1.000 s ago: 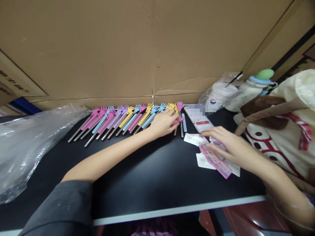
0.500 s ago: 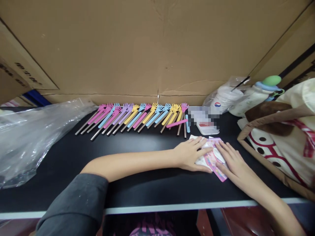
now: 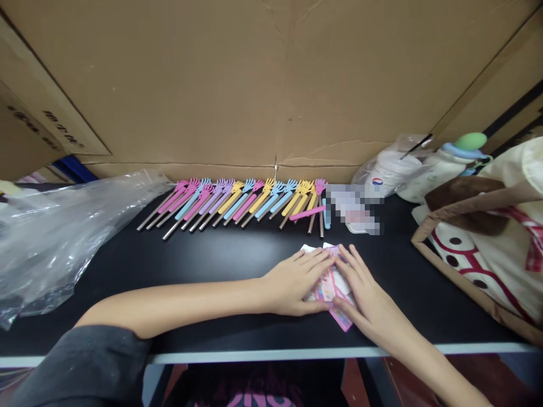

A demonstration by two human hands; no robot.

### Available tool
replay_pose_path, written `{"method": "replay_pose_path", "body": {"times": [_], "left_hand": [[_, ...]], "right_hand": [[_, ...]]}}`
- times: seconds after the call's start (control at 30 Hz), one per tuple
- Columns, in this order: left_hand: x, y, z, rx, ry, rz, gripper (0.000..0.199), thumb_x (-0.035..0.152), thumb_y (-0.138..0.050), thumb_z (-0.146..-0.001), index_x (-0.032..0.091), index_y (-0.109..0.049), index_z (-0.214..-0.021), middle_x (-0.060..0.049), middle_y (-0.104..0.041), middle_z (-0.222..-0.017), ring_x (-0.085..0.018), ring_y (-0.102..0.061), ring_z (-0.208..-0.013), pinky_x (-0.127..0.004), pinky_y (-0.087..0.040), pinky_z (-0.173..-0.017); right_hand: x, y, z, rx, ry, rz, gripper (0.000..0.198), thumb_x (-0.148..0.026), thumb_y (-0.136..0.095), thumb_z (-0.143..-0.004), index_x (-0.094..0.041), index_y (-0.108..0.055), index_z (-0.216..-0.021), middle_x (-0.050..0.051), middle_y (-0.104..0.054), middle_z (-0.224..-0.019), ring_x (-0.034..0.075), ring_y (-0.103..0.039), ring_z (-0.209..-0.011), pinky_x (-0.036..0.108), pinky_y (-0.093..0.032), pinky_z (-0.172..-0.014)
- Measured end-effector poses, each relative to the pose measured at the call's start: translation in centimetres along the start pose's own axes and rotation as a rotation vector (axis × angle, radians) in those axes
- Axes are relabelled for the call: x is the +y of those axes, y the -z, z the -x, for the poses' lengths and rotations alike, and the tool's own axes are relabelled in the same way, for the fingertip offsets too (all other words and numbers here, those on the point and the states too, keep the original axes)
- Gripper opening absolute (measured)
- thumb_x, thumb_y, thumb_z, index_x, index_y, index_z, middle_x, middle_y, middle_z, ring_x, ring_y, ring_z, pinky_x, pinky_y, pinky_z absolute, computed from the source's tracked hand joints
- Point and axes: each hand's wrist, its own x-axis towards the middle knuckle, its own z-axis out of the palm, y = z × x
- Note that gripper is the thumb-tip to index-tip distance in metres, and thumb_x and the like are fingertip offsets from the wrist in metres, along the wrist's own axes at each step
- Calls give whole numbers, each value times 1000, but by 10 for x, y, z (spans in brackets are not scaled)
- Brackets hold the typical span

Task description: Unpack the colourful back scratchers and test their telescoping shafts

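Observation:
My left hand [image 3: 297,284] lies with its fingers stretched out over a small pile of pink and white printed cards [image 3: 341,319] on the black tabletop. From the other side, my right hand [image 3: 362,294] rests on the pile with its fingers extended and thumb apart. The fingertips of both hands nearly meet over the cards and hide much of them. Behind the hands, a row of telescopic back scratchers [image 3: 254,203] with pink, blue, purple and yellow hand-shaped heads lies along the cardboard wall.
A clear plastic bag [image 3: 85,226] spreads over the left side. At the right are a pixelated phone [image 3: 356,217], a white cup [image 3: 390,175] in a bag, a bottle with a green top [image 3: 449,161] and a cream tote bag [image 3: 500,226]. The table's pale front edge [image 3: 263,356] runs below.
Both hands have moved left and toward the front edge, and the cards have slid along under them. My fingertips are closer together.

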Motion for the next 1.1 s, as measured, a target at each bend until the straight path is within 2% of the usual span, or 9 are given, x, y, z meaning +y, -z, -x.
{"method": "replay_pose_path", "body": {"times": [0.13, 0.23, 0.33, 0.4, 0.53, 0.63, 0.73, 0.93, 1.1], "left_hand": [[-4, 5, -9, 82, -62, 173, 59, 22, -49, -86, 9, -29, -141, -17, -25, -154, -19, -20, -144, -37, -26, -117], [-5, 11, -14, 167, -145, 208, 50, 17, -49, -84, 14, -40, -132, -15, -32, -150, -21, -24, -142, -39, -29, -116], [-6, 22, -5, 249, -125, 197, 45, 15, -48, -84, 18, -43, -128, -12, -44, -143, -21, -35, -136, -40, -36, -112], [-8, 33, 8, 274, -107, 149, 39, 14, -46, -85, 18, -47, -124, -10, -54, -133, -19, -44, -130, -37, -43, -106], [-14, 53, 44, 237, -103, -61, 29, 11, -42, -87, 19, -58, -110, -5, -65, -116, -17, -53, -118, -29, -52, -91], [-17, 60, 70, 207, -95, -185, 27, 10, -40, -89, 20, -61, -103, -2, -67, -115, -16, -54, -115, -26, -52, -89], [-17, 59, 90, 158, -30, -224, 25, 15, -43, -91, 20, -60, -108, -2, -65, -119, -17, -53, -117, -26, -52, -89], [-18, 56, 104, 136, -44, -346, 25, 19, -42, -93, 17, -58, -113, -6, -64, -119, -18, -55, -115, -28, -52, -88], [-23, 57, 108, 153, -60, -410, 22, 14, -41, -93, 19, -60, -103, -3, -66, -115, -19, -58, -111, -29, -53, -84]], "right_hand": [[-7, 1, -10, 20, -18, -115, 78, -46, -51, -88, -21, -12, -151, 14, -21, -156, 30, -6, -145, 51, -36, -108], [-8, 1, -15, -17, 17, -90, 73, -46, -52, -88, -22, -22, -150, 13, -25, -155, 31, -7, -145, 52, -32, -110], [-8, 2, -21, -76, 61, -38, 66, -48, -49, -89, -25, -30, -148, 11, -29, -154, 32, -8, -145, 57, -27, -111], [-8, 2, -25, -120, 97, -2, 63, -49, -46, -91, -30, -28, -149, 7, -27, -155, 33, -6, -145, 61, -26, -109], [-16, 3, -32, -191, 204, 39, 60, -45, -40, -94, -37, -19, -150, 3, -20, -158, 32, -5, -145, 63, -27, -107], [-27, 2, -40, -222, 298, 34, 61, -45, -39, -95, -37, -16, -151, 3, -18, -158, 32, -5, -145, 63, -27, -107], [-39, 0, -50, -261, 379, -3, 62, -45, -39, -95, -37, -13, -151, 3, -17, -158, 33, -4, -145, 63, -26, -107], [-54, -5, -68, -328, 443, -75, 64, -46, -40, -95, -35, -13, -151, 4, -19, -158, 33, -4, -145, 64, -22, -108], [-30, 3, -51, -311, 377, -79, 57, -41, -40, -95, -36, -23, -149, 2, -25, -156, 29, -9, -145, 60, -21, -111]]}}
